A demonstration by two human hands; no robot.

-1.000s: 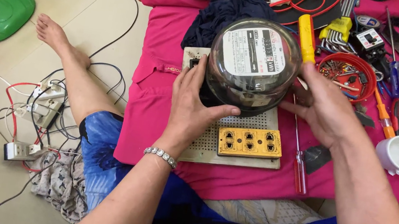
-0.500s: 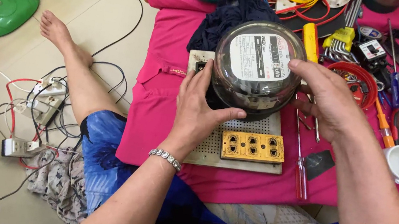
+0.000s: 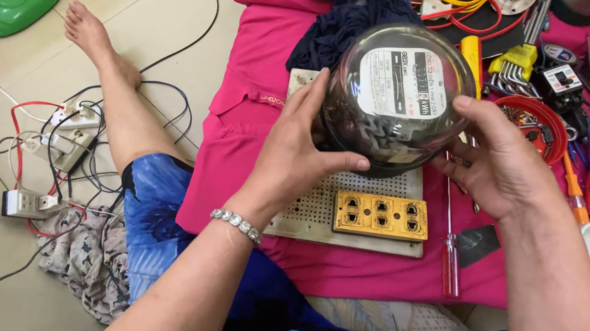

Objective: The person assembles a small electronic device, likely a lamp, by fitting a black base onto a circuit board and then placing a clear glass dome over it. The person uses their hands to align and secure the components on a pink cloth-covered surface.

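Glass-domed electric meter (image 3: 398,99) clasped between both hands, left hand (image 3: 297,154) and right hand (image 3: 499,164) curled around its sides, above perforated board (image 3: 319,209)

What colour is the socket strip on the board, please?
Yellow socket strip, clearest in the head view.

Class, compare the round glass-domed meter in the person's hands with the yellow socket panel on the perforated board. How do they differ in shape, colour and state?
The meter is round and domed; the socket panel is flat and rectangular. The meter has clear glass over a dark body; the socket panel is yellow. The meter is gripped on both sides by the left hand and the right hand; the socket panel lies untouched. Both are over the same perforated board.
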